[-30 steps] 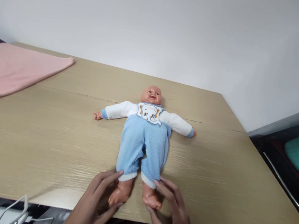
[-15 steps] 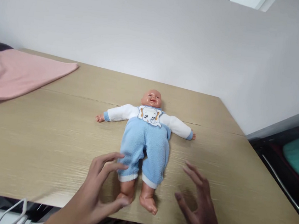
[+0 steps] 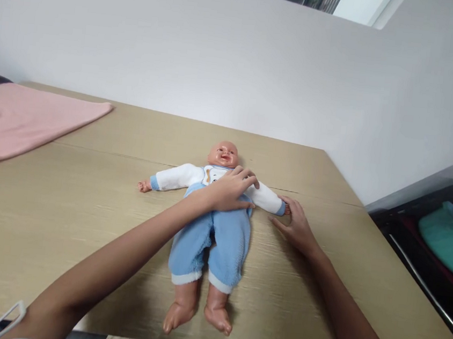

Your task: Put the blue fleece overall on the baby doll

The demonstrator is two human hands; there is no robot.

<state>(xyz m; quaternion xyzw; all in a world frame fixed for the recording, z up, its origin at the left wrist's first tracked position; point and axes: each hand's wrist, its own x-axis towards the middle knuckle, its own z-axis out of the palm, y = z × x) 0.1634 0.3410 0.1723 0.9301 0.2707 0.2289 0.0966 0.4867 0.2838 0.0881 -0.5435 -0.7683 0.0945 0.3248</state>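
Note:
A baby doll (image 3: 229,240) in a light blue and white outfit lies on its back on the wooden table, arms stretched out sideways and bare feet towards me. My left hand (image 3: 230,189) reaches across the doll's chest, covering much of the animal-face bib (image 3: 212,174). Its fingers and thumb are apart, near the shoulder of the doll's right-side white sleeve (image 3: 266,196). At the end of that sleeve, my right hand (image 3: 295,225) is around the doll's small hand and blue cuff, with thumb and fingers apart. Whether either hand presses on the doll, I cannot tell.
A pink cloth (image 3: 33,117) lies over the left part of the table (image 3: 132,138). Behind rises a pale wall (image 3: 221,61) with an opening at the top. To the right of the table, a teal item (image 3: 449,241) rests on something dark. A white cable (image 3: 6,321) shows at bottom left.
Both hands have moved forward from beside the doll's legs, the left onto its chest and the right to its outstretched hand. The view has shifted slightly.

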